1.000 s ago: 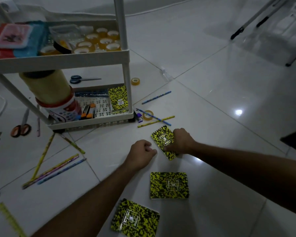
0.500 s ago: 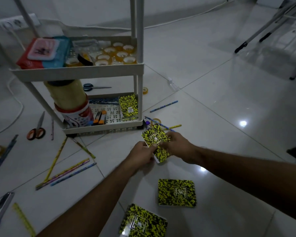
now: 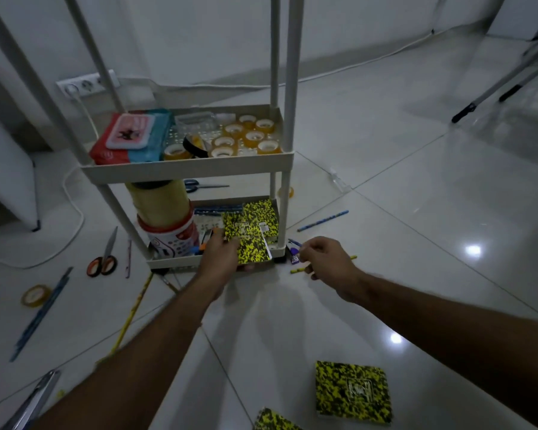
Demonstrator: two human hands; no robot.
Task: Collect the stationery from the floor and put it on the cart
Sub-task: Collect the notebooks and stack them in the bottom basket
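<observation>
Left hand [image 3: 222, 254]: grips a yellow-and-black notebook [image 3: 247, 243] at its near left corner, holding it over the near rim of the cart's lower shelf [image 3: 180, 262].
Right hand [image 3: 325, 257]: just right of the cart [image 3: 288, 119], fingers loosely curled, grasping nothing.
Shelf notebook [image 3: 263, 214]: lies flat on the lower shelf, partly under the held one.
Floor notebook [image 3: 353, 391]: near right on the tiles, well apart from the cart.
Pencil [image 3: 322, 221]: on the floor, right of the cart.

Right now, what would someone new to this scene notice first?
The left hand holds a yellow-and-black notebook over the white cart's bottom shelf. Tape rolls crowd its upper shelf. Two matching notebooks and orange-handled scissors lie on the tiled floor.
</observation>
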